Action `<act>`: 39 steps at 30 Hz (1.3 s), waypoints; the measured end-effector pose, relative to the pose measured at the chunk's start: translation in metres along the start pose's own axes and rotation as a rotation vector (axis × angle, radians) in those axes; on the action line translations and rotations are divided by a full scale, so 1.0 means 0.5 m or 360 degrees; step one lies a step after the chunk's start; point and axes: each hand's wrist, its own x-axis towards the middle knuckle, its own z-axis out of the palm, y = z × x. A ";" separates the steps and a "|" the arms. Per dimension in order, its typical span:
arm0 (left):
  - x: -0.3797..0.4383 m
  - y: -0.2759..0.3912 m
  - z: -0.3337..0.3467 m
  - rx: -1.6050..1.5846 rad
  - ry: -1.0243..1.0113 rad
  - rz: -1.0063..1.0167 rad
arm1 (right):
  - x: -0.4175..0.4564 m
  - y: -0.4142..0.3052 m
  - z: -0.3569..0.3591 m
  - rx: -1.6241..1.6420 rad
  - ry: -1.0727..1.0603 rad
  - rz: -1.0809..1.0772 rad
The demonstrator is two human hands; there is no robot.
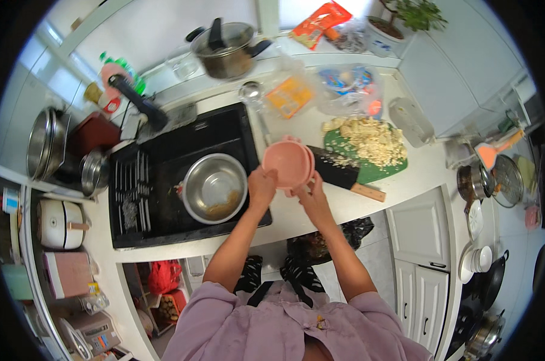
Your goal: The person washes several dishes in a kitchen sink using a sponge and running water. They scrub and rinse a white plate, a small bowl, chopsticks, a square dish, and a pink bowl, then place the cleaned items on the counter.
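Note:
Both of my hands hold a pair of nested pink bowls (287, 163) above the counter, just right of the sink. My left hand (262, 186) grips the near left rim, and my right hand (314, 198) grips the lower right side. Inside the black sink (164, 198) sits a steel basin (215, 188) with a little brownish residue at its bottom. To the right, a cleaver (340, 173) with a wooden handle lies partly on a green cutting board (383, 173). Chopped pale food (374, 140) is heaped on that board.
A black faucet (139, 101) rises behind the sink. A ladle (253, 92), an orange packet (290, 95), plastic bags (350, 88) and a clear tray (410, 122) line the counter's back. On the sill stands a lidded pot (225, 52). A black bag (310, 246) lies below the counter edge.

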 end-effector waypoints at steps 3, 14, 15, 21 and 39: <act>-0.063 -0.026 -0.079 -0.0218 0.0030 0.0092 | -0.003 -0.052 0.080 0.0390 -0.0089 0.0451; 0.064 -0.275 -0.415 -0.0621 -0.0889 -0.0548 | 0.073 0.074 0.376 -0.0482 0.0368 -0.0090; 0.084 -0.321 -0.408 -0.0462 -0.0834 -0.0588 | 0.081 0.077 0.391 -0.0585 0.0422 -0.0179; 0.083 -0.429 -0.309 0.0748 -0.1331 0.0358 | 0.096 0.069 0.467 -0.1229 0.0476 -0.0227; 0.111 -0.433 -0.458 0.1369 -0.1033 0.0336 | 0.213 0.283 0.613 -0.2082 0.0246 -0.0215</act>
